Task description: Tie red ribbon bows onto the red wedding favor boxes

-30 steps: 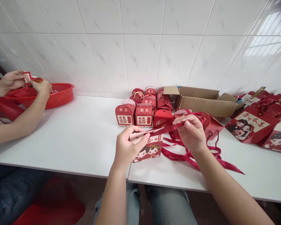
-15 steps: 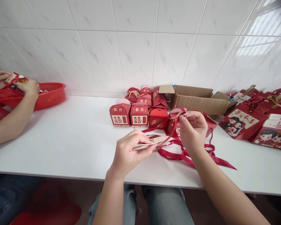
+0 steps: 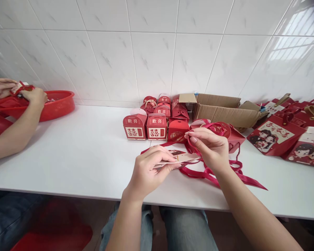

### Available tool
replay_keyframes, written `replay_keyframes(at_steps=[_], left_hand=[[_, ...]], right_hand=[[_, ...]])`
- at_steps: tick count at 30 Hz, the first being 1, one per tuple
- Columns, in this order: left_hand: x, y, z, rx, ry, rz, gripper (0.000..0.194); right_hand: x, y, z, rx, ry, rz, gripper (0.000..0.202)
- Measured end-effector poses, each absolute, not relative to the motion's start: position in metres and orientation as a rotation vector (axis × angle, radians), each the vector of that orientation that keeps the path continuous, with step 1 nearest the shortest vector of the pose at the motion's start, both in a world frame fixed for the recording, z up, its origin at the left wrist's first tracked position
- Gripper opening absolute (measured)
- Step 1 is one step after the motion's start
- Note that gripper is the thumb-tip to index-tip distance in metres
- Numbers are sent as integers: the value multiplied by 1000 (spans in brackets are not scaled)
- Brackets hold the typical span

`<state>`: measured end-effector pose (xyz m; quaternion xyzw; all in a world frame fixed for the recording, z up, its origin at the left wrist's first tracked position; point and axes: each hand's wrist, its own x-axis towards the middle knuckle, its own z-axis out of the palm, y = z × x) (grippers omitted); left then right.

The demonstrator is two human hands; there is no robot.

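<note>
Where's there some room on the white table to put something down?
The biggest bare patch of tabletop is between the red basin and your left hand. A smaller one lies right of the ribbon, in front of the picture boxes. It's crowded around your right hand, the small red boxes and the cardboard box.

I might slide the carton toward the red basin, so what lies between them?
In the head view, small red boxes stand just left of the carton; from there to the basin it's bare tabletop.
</note>
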<state>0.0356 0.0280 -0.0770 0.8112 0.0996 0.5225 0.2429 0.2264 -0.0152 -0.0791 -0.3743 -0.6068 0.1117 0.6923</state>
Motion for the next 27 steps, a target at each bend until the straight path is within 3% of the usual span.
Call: replay_keyframes(at_steps=[4,10,19,27], left_hand=[[35,33,-81,2181,279,1453,11],[36,39,-89,2137,385,1443,10],[46,35,-93,2174,349,1536,11],[48,34,-93,2176,319,1565,9]], right_hand=[[233,-11,-83,-820,-1474,245,31],[236,-2,-87,-1027,-1396,-148,23],[220,-25,-63,-1042,-1504,581,10],[221,-24,-68,-1075,-1485,727,20]])
